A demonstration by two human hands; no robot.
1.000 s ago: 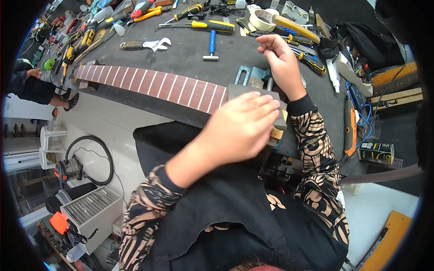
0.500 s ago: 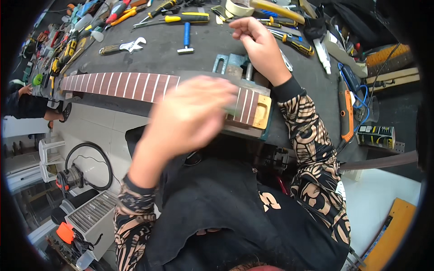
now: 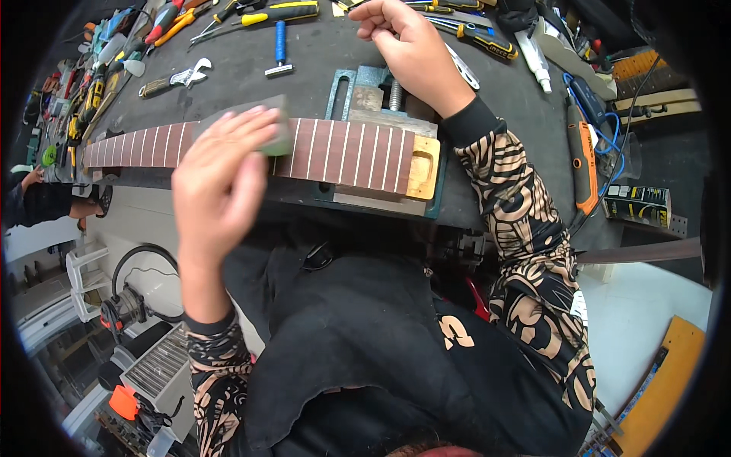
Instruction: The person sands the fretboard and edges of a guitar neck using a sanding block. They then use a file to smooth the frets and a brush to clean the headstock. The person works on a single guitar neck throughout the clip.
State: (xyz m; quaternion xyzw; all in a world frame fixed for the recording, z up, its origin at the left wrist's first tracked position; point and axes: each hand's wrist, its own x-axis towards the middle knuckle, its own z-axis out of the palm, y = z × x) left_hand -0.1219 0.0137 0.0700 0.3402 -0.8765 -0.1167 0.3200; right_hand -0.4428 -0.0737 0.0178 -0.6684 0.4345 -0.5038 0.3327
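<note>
A guitar neck (image 3: 346,152) with a dark reddish fretboard and pale fret lines lies across the bench edge. Its yellowish wooden end, with a carved recess, sits over a green metal vise (image 3: 340,95). My left hand (image 3: 221,171) lies over a grey-green block (image 3: 280,141) on the fretboard, fingers laid together across its top; part of the block is hidden beneath them. Beyond the vise, my right hand (image 3: 415,53) hovers with loosely curled fingers and nothing visible in them.
A blue-handled razor-like tool (image 3: 280,49) and an adjustable wrench (image 3: 179,78) lie behind the neck. Several tools crowd the left and far edges. At the right are a white tube (image 3: 533,65), an orange rotary tool (image 3: 582,156) and a can (image 3: 636,202). A person stands far left.
My left hand has swept left along the fretboard with the block. The whole view has shifted slightly; my right hand keeps its place near the vise.
</note>
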